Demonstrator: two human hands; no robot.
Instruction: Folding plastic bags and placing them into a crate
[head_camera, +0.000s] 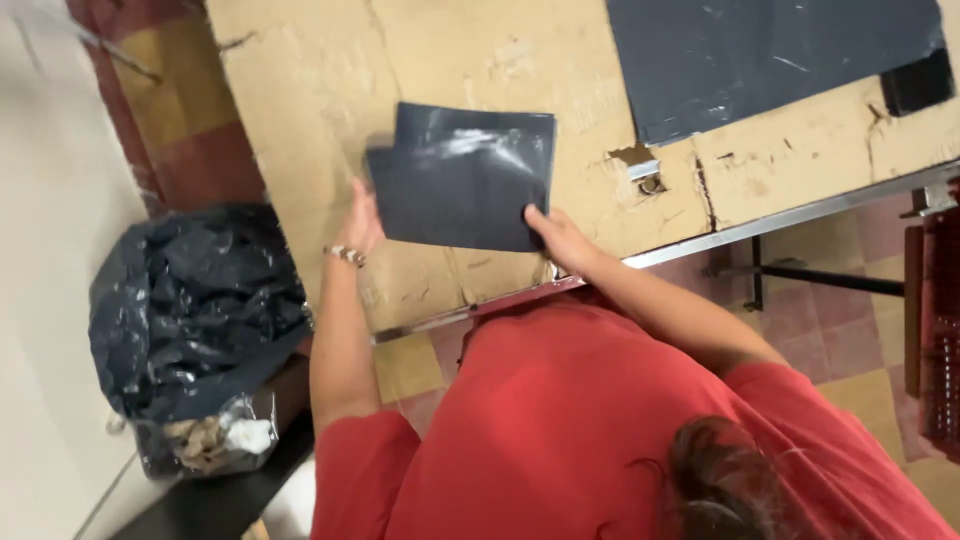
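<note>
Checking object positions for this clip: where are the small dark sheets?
In the head view, the small dark sheets lie centre-frame on the cardboard-covered table, between the left hand and right hand.

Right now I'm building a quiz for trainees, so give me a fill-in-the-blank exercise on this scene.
1. The sheets lie on a table covered with ___.
2. The bracelet is on the ___ wrist.
3. The right hand touches the sheets at a ___.
4. The person's shirt is ___.
Missing words: cardboard; left; corner; red.
</note>
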